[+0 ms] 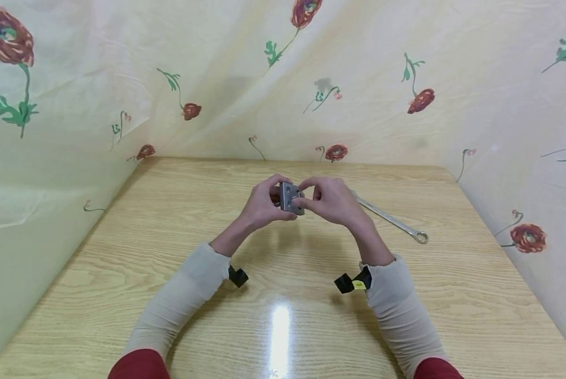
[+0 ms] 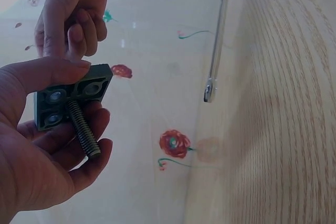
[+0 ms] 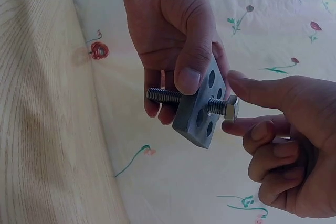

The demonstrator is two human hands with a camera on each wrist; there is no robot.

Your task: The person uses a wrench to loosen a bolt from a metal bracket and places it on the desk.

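Note:
My left hand (image 1: 262,204) grips a small grey metal plate (image 1: 286,192) with several round holes, thumb on one edge and fingers on the opposite edge. A bolt (image 3: 231,108) passes through the plate. Its hex head stands off the face on my right hand's side, with some thread showing. On the other side, the long threaded shank (image 2: 84,129) sticks out towards my left palm. My right hand (image 3: 299,145) has its thumb and index finger on either side of the bolt head, seemingly pinching it; contact is hard to make out. Its other fingers are curled in.
A combination wrench (image 1: 391,216) lies on the wood-grain table (image 1: 193,210), to the right of my right hand. Flower-patterned cloth (image 1: 216,79) rises behind the table and along both sides. Small dark devices (image 1: 343,283) are strapped at my wrists.

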